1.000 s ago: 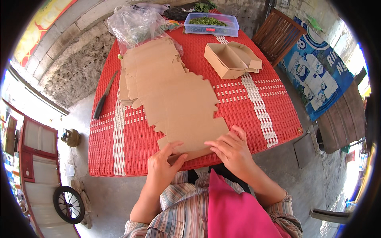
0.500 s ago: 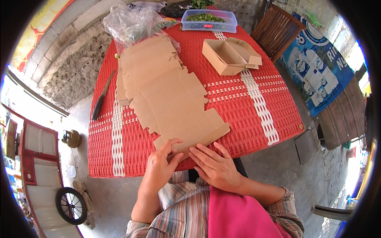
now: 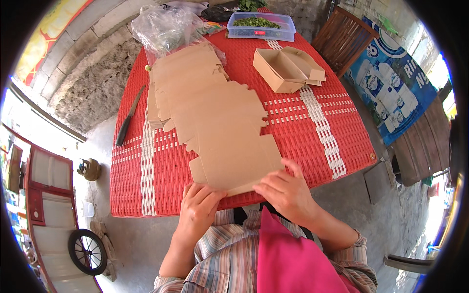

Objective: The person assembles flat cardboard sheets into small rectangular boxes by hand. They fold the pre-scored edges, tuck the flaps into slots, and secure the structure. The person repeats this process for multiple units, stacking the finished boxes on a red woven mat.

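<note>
A flat brown cardboard box blank point(image 3: 234, 156) lies at the table's near edge, its far part overlapping other blanks. At its near left corner, my left hand point(image 3: 199, 204) is closed on the edge, fingers over the top. My right hand point(image 3: 287, 194) pinches the near edge towards the right corner, with the forefinger raised. A narrow strip along the near edge shows a fold line. Behind it, a pile of flat cardboard blanks point(image 3: 188, 73) spreads to the far left. One folded cardboard box point(image 3: 277, 73) stands with its lid open at the back right.
A knife point(image 3: 129, 117) with a black handle lies left of the pile. Chopped greens fill a clear plastic tub point(image 3: 260, 32) at the back, near a clear plastic bag point(image 3: 166, 30). The red woven tabletop point(image 3: 320, 146) has white bands. A wooden chair point(image 3: 344, 39) stands beyond.
My hands have moved apart along the near edge, the right one going right. The front blank has swung straighter, and its near strip lies flatter than before.
</note>
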### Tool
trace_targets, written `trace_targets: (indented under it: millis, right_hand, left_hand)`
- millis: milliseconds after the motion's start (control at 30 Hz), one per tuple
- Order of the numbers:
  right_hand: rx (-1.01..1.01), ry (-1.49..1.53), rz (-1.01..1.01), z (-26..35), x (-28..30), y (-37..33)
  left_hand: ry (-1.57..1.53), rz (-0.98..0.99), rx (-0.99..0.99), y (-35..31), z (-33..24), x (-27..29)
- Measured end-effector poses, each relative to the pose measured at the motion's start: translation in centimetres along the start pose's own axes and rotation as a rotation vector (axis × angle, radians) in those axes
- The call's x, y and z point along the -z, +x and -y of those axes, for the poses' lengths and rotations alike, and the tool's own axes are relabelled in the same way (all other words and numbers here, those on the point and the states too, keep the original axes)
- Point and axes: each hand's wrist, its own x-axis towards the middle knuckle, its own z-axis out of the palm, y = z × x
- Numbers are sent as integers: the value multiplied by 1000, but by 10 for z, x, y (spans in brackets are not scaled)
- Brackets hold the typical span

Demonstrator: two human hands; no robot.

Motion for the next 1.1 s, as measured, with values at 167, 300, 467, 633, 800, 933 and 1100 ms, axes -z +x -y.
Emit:
trace_targets:
  millis: [167, 300, 467, 633, 800, 933, 1100]
  right_hand:
    - [-11, 67, -31, 5, -3, -9]
    - [-14, 83, -51, -1, -4, -4]
    - [-69, 123, -74, -11, -11, 10]
    - [-213, 86, 4, -9, -13, 20]
    - [-122, -57, -60, 5, -14, 20]
    - [17, 95, 33, 28, -30, 3]
    - [-41, 182, 21, 42, -36, 1]
  left_hand:
    - [-19, -51, -57, -15, 4, -4]
    - [-59, -64, 18, -10, -4, -1]
    - [-50, -67, 226, 1, -7, -5]
    - [69, -77, 298, 8, -11, -10]
    - [70, -32, 328, 9, -16, -12]
    - [225, -64, 240, 4, -15, -16]
    - [301, -30, 108, -16, -13, -24]
